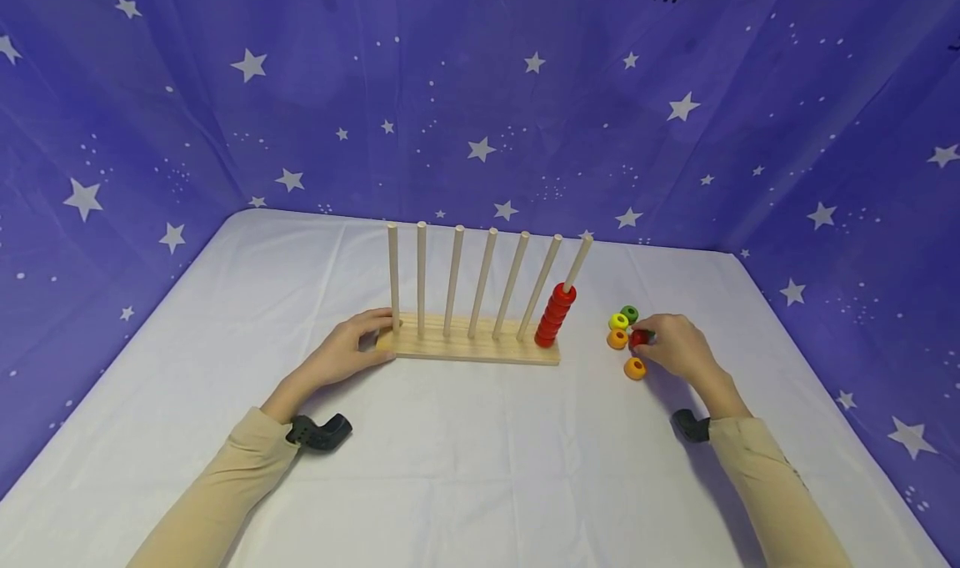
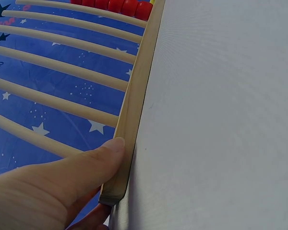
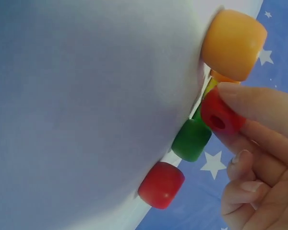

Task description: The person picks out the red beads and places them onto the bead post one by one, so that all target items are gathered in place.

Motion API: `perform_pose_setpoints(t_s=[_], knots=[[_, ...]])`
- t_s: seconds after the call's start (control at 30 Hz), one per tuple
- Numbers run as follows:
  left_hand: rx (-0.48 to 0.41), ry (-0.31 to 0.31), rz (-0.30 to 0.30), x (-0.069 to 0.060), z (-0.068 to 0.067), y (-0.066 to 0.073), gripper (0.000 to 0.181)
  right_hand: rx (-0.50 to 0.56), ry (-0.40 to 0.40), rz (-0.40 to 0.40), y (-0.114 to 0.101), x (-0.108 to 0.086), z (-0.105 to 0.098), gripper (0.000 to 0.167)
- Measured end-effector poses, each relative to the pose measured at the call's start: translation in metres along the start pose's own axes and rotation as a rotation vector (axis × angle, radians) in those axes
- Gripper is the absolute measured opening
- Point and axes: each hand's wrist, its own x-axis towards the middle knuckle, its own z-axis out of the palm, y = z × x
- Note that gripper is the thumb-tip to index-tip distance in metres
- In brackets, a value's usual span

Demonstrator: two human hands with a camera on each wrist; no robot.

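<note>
A wooden peg rack (image 1: 465, 353) with several upright pegs stands on the white table. Several red beads (image 1: 555, 316) are stacked on its rightmost peg. My left hand (image 1: 351, 347) holds the left end of the base, with the thumb (image 2: 103, 155) on its front edge. To the right of the rack, my right hand (image 1: 681, 349) pinches a red bead (image 3: 223, 115) between thumb and fingers, its hole showing. Near it lie an orange bead (image 3: 234, 44), a green bead (image 3: 192, 140) and another red bead (image 3: 161, 185), which the hand hides in the head view.
A yellow bead (image 1: 618, 322) and a second orange bead (image 1: 617, 339) lie left of the right hand. A white cloth (image 1: 465, 468) covers the table. Purple star-printed curtains (image 1: 420, 92) hang behind and at both sides. Black wrist mounts (image 1: 321, 433) sit at both cuffs.
</note>
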Motion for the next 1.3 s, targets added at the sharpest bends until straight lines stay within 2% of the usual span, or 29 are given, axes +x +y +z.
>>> perform_pose_setpoints(t_s=[0.3,0.47,0.8,1.1,1.3], knots=[[0.0,-0.001,0.007,0.001,0.0,-0.001,0.05,0.061,0.062,0.022,-0.004,-0.003,-0.009,0.036],[0.001,-0.001,0.008,0.001,0.001,-0.002,0.051,0.067,0.122,0.012,-0.012,-0.005,-0.014,0.037],[0.001,-0.001,0.012,0.002,0.001,-0.004,0.052,0.066,0.335,-0.131,-0.027,-0.004,-0.025,0.031],[-0.001,-0.003,0.007,0.001,0.001,-0.003,0.052,0.073,0.421,-0.173,-0.04,0.0,-0.033,0.033],[0.006,0.0,0.008,0.001,0.001,-0.002,0.052,0.097,0.548,-0.221,-0.048,0.002,-0.04,0.032]])
